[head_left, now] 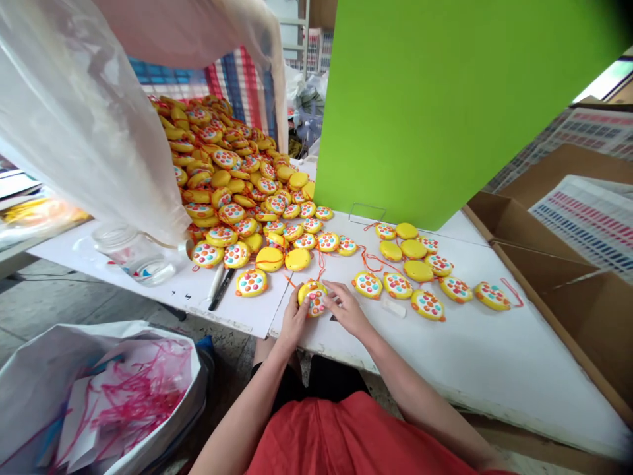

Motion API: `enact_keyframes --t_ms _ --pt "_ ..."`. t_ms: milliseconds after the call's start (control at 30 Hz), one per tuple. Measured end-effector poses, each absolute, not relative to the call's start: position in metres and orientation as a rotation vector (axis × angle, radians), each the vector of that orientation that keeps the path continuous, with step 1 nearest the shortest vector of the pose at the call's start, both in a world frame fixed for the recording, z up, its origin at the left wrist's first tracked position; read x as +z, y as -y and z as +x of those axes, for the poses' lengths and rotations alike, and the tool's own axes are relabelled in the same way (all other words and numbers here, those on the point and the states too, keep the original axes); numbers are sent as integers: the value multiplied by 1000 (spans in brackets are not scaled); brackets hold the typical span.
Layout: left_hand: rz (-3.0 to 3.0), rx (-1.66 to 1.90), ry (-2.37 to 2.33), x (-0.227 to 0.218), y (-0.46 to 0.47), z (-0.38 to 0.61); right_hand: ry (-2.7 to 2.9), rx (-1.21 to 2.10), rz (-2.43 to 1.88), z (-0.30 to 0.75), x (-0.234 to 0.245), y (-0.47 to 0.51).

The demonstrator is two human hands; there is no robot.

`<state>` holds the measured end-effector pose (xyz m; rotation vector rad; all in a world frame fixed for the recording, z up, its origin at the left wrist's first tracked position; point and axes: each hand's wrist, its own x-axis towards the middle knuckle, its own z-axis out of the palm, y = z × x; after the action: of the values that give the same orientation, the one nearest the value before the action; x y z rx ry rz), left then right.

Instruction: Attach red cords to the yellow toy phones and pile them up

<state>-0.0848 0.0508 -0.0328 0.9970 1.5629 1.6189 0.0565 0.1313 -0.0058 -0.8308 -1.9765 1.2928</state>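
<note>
The white surface (pixel 475 356) carries piled corded toys (pixel 224 159) beyond the left grip (pixel 295 316), which, with the right grip (pixel 346 309), pinches a yellow dotted toy (pixel 313 300), apparently steadying it face-up.

Bare desk (pixel 487 359) right of the right hand (pixel 349 311), passable along the near edge, yellow toys (pixel 428 305) and green board (pixel 405 112) in the way beyond, cardboard box (pixel 576 320) farther right, toy heap (pixel 225 158) ahead-left of left hand (pixel 295 318).
</note>
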Motion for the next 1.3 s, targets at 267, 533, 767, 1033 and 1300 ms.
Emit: enact_keyframes --t_ms 267,533,767,1033,1300 --pt "900 1659 -1412 -26 -44 -86 1788 1525 -866 50 -21 -125" --pt "860 1658 -1302 -25 -45 -86 1582 1880 -827 53 -8 -116" --pt "950 1585 -1238 -18 -42 -84 1660 1714 -796 53 -7 -117" --pt "861 1636 -1350 -19 -44 -84 1811 1692 -726 58 -3 -113" --pt "969 1535 -1227 -22 -42 -82 1695 1638 -848 55 -8 -118"
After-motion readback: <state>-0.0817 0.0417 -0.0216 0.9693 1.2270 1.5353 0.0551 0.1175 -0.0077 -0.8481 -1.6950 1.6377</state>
